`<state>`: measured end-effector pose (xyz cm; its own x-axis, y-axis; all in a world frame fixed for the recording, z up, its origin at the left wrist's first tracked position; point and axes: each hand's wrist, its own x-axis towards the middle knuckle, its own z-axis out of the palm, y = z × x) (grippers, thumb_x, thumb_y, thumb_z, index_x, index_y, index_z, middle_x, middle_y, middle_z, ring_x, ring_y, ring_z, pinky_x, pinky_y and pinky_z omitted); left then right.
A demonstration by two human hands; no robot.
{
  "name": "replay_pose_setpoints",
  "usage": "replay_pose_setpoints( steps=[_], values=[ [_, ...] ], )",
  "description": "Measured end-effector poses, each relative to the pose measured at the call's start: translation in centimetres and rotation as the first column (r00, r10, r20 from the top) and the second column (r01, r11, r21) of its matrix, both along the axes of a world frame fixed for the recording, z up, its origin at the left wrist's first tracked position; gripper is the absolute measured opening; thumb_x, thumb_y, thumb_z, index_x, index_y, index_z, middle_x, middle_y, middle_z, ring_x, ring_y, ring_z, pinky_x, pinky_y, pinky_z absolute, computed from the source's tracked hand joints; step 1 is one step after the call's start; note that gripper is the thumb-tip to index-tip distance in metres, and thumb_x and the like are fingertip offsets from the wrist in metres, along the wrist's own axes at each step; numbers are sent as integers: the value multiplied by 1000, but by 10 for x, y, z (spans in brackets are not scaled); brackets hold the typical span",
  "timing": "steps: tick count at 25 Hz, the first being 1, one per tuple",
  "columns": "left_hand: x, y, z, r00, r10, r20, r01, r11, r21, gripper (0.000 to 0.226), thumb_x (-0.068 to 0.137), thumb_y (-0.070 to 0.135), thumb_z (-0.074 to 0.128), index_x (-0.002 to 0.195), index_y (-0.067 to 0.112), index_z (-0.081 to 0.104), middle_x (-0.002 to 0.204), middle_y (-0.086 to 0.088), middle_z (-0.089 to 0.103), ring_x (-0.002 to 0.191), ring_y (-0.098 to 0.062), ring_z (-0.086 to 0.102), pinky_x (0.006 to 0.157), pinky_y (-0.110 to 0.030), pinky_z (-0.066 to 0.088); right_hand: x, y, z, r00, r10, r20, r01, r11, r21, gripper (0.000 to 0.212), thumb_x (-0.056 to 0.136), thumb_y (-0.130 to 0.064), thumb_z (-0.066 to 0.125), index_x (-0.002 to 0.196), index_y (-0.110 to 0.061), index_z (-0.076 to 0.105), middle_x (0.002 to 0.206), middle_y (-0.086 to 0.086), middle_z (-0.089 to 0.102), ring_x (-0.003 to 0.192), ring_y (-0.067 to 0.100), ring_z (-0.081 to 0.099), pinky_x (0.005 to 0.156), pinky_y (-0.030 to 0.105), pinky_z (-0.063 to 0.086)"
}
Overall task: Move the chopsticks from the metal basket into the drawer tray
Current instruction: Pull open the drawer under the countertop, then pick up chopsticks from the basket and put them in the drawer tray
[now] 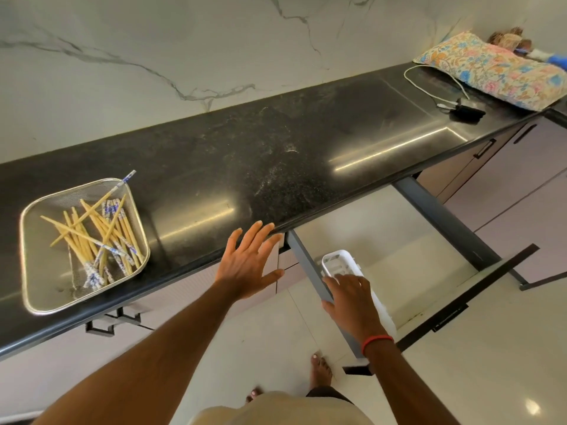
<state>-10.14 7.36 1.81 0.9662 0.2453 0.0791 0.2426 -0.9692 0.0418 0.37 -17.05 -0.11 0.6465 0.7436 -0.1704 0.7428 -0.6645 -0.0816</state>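
Observation:
A square metal mesh basket (40, 271) sits on the black counter at the left, holding several yellow chopsticks (95, 234) with blue-and-white patterned ends, lying crossed in a loose pile. My left hand (248, 262) hovers open with fingers spread over the counter's front edge, to the right of the basket and apart from it. A drawer (441, 314) is pulled out below the counter. Inside it lies a white plastic tray (337, 263). My right hand (352, 297) rests on the tray and the drawer's left side rail, hiding the tray's near part.
The black counter (276, 154) runs to the right, where a floral cushion (491, 69), a white cable (435, 78) and a small black device (466, 111) lie. Marble wall behind. Closed cabinet fronts with black handles below. My bare feet (320, 369) stand on the pale tiled floor.

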Motion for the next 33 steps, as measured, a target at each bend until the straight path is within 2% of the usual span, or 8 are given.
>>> replay_pose_setpoints(
  steps=[4,8,12,17,21,24,27,33],
  values=[
    [-11,15,8,999,34,23,-35,997,74,90,80,85,32,153,31,25,167,-5,19,154,-30,8,120,-65,4,-7,67,38,995,28,96,-54,958,283,78,85,-54,64,151,-26,31,153,14,38,139,32,40,108,47,39],
    [-30,33,23,988,133,80,-139,988,65,91,82,86,26,154,32,24,168,-4,17,155,-29,2,120,-66,6,-13,117,64,978,91,190,-144,946,289,75,88,-67,45,152,-31,28,158,13,31,146,34,28,112,53,31],
    [-56,60,37,937,298,181,-306,952,14,88,83,87,26,153,35,26,168,-2,14,156,-27,0,120,-65,2,-25,159,86,956,137,258,-218,923,316,74,88,-71,29,150,-31,30,156,13,35,145,35,31,111,55,33],
    [-93,94,61,854,463,239,-471,882,-27,83,84,86,24,153,42,19,169,0,11,156,-26,-3,120,-65,3,-42,208,112,948,238,211,-300,890,345,79,85,-74,16,151,-33,26,161,12,26,149,34,20,115,57,23],
    [-114,116,68,785,557,271,-568,822,-44,83,84,86,23,155,45,10,169,-1,10,156,-27,-1,121,-62,2,-50,248,124,923,329,201,-380,861,338,78,85,-77,17,151,-35,23,162,9,21,151,32,16,117,56,18],
    [-127,131,62,735,632,247,-632,770,-90,83,84,86,21,155,46,7,169,1,6,156,-25,-6,121,-60,-1,-53,279,123,900,397,180,-435,840,324,76,85,-77,17,149,-37,25,162,8,21,151,31,13,117,56,17],
    [-140,147,50,689,702,180,-691,712,-127,82,84,86,17,154,46,7,170,3,4,155,-24,-8,121,-58,-2,-52,309,114,883,458,106,-467,832,298,67,89,-71,32,146,-37,31,163,7,19,151,30,12,118,54,17],
    [-142,212,52,641,766,-34,-765,636,-100,86,79,87,8,152,42,22,169,2,7,155,-24,-9,121,-60,0,-52,358,93,824,566,-23,-530,785,322,59,89,-68,42,139,-38,38,163,4,20,151,27,10,119,49,15]
  ],
)
